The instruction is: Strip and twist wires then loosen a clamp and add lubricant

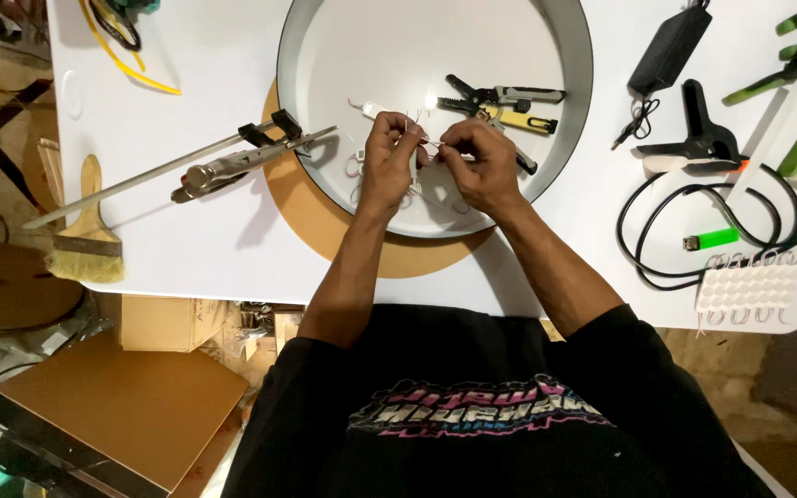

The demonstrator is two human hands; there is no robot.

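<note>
Thin white wire (428,141) pinched between the fingertips of both hands, left hand (387,152) and right hand (478,166), above the round white tray (546,175); an over-hard pull could likely snap it, dropping it among small modules beneath.

Tray (302,55) far half free – pliers (500,103) block rt, caulking gun (232,164) guards left.

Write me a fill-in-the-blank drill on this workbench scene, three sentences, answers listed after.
1. Both hands, left hand and right hand, pinch thin wires over a round white ____.
2. The lighter lying on the table to the person's right is ____ in colour.
3. The paintbrush lies at the table's ____ edge.

Missing words: tray; green; left
</note>
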